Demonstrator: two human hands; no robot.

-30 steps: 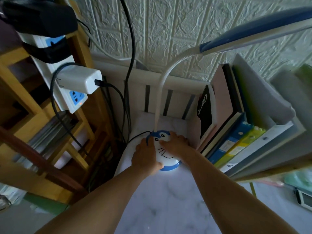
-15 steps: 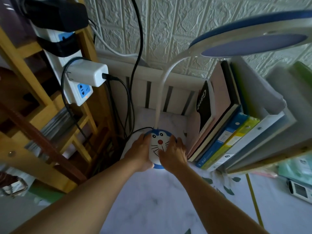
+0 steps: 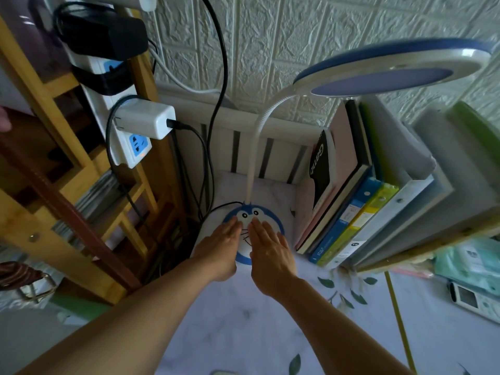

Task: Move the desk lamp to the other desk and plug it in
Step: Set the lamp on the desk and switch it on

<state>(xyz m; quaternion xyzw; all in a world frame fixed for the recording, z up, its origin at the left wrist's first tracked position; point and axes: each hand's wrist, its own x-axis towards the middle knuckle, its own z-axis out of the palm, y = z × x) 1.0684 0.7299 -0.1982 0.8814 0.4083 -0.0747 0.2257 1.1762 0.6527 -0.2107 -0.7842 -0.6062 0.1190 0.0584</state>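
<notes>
desk lamp (image 3: 253,226) base sits at the desk's (image 3: 243,320) back-left corner, neck up, head over the books (image 3: 349,212) | our left hand (image 3: 220,246) and right hand (image 3: 270,253) lie flat on the base, fingers straight, side by side, gripping nothing | lamp cord (image 3: 221,205) runs off left | power strip (image 3: 127,125) on the wooden shelf (image 3: 54,147) left of desk

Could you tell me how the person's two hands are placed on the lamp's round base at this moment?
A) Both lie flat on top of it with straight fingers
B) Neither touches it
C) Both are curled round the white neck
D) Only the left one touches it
A: the left hand and the right hand both lie with straight fingers on top of the blue and white lamp base, side by side, below the white neck.
</notes>
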